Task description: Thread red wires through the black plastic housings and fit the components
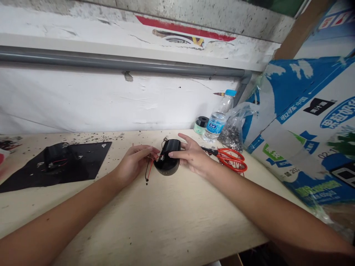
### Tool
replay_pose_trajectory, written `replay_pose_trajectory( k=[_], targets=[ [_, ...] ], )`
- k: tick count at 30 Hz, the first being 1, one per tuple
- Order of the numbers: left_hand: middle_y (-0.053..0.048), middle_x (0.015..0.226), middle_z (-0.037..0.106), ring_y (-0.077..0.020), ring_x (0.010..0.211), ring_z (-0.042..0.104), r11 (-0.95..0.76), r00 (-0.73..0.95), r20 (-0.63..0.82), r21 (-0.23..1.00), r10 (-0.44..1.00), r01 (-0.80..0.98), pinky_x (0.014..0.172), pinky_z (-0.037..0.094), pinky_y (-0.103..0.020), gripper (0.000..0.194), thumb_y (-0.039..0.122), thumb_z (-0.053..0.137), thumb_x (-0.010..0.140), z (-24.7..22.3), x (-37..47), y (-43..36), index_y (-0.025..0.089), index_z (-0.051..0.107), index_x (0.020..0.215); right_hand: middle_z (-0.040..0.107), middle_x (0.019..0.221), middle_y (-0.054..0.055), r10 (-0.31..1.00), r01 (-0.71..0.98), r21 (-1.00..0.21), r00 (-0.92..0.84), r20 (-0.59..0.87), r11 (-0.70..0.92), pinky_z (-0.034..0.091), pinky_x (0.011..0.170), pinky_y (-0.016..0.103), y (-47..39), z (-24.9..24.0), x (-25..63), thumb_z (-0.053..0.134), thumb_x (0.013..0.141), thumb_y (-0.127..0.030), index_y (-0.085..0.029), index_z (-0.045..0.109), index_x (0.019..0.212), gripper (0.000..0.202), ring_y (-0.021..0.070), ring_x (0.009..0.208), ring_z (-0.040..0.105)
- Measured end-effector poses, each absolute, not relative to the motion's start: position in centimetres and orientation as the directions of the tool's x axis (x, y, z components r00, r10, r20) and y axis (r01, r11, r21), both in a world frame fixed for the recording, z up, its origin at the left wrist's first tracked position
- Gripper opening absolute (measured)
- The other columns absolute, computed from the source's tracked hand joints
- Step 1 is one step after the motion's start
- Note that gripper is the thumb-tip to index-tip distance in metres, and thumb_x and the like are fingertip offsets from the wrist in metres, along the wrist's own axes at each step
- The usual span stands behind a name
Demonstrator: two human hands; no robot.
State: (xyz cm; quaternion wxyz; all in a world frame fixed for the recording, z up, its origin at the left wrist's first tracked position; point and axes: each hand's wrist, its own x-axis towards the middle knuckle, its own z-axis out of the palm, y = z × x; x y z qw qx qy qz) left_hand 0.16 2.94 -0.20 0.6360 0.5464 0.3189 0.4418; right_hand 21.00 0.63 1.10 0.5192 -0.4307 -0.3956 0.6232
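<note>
My right hand (192, 155) holds a glossy black plastic housing (168, 168) from its right side, with the thumb on top and one finger stretched out. The housing has a rounded front and a cylinder-shaped back, and is tilted above the table. At its left edge, the fingers of my left hand (135, 160) are pinched together on thin wires. Red and black wires (149, 170) hang below those fingers, with a small dark part at their end. A small metal piece shows behind the housing. The left fingertips partly hide where the wires enter.
A similar black part (57, 157) lies on a black sheet (93, 162) at left. To the right are orange-handled scissors (231, 157), a water bottle (216, 123), a tape roll (200, 126) and a bag of screws (231, 135). A large blue-white carton (305, 122) borders the table (166, 221).
</note>
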Motion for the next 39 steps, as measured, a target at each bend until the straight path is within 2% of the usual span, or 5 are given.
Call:
replay_pose_trajectory(
  k=[7, 17, 26, 32, 39],
  targets=[
    [-0.010, 0.077, 0.069, -0.0204, 0.075, 0.062, 0.007, 0.438, 0.099, 0.972, 0.893, -0.233, 0.073, 0.048, -0.032, 0.022, 0.031, 0.064, 0.084, -0.6, -0.1, 3.2, 0.014, 0.076, 0.078, 0.068, 0.091, 0.005, 0.898, -0.405, -0.881, -0.438, -0.047, -0.243, 0.059, 0.072, 0.029, 0.3, 0.5, 20.6, 0.076, 0.074, -0.022, -0.015, 0.065, 0.100, 0.030, 0.0161, 0.077, 0.065],
    [-0.005, 0.070, 0.062, -0.0178, 0.073, 0.059, -0.001, 0.315, 0.088, 0.964, 0.945, -0.267, 0.070, 0.045, -0.029, 0.020, 0.033, 0.067, 0.087, -0.7, 0.1, 3.0, 0.015, 0.074, 0.080, 0.066, 0.089, 0.008, 0.838, -0.351, -0.847, -0.513, -0.184, -0.400, 0.048, 0.037, 0.026, -0.1, 0.2, 20.2, 0.053, 0.087, -0.052, -0.017, 0.060, 0.110, 0.042, 0.0189, 0.061, 0.061],
    [-0.007, 0.082, 0.069, -0.0177, 0.080, 0.061, -0.041, 0.460, 0.120, 0.983, 0.880, -0.178, 0.075, 0.046, -0.029, 0.033, 0.042, 0.062, 0.092, -0.8, -0.1, 3.2, 0.016, 0.073, 0.075, 0.066, 0.095, 0.007, 0.927, -0.396, -0.899, -0.373, -0.032, -0.190, 0.054, 0.068, 0.031, -0.3, -0.5, 19.0, 0.059, 0.089, -0.051, -0.022, 0.061, 0.109, 0.035, 0.0193, 0.080, 0.061],
    [-0.007, 0.087, 0.072, -0.0144, 0.074, 0.062, 0.150, 0.563, 0.022, 0.955, 0.826, -0.257, 0.062, 0.044, -0.023, 0.021, 0.037, 0.074, 0.084, -0.3, -0.2, 3.0, 0.017, 0.078, 0.087, 0.064, 0.094, 0.005, 0.927, -0.431, -0.881, -0.375, -0.022, -0.195, 0.054, 0.067, 0.029, 0.0, -0.8, 19.0, 0.063, 0.088, -0.047, -0.021, 0.060, 0.099, 0.029, 0.0175, 0.078, 0.060],
    [-0.008, 0.092, 0.072, -0.0150, 0.077, 0.061, 0.174, 0.566, 0.020, 0.942, 0.824, -0.286, 0.069, 0.047, -0.026, 0.024, 0.035, 0.080, 0.078, -0.2, 0.1, 2.7, 0.018, 0.079, 0.095, 0.062, 0.089, 0.004, 0.926, -0.423, -0.883, -0.375, -0.032, -0.202, 0.054, 0.056, 0.028, 0.0, -1.0, 19.1, 0.061, 0.089, -0.045, -0.022, 0.058, 0.101, 0.026, 0.0166, 0.069, 0.058]
  ],
)
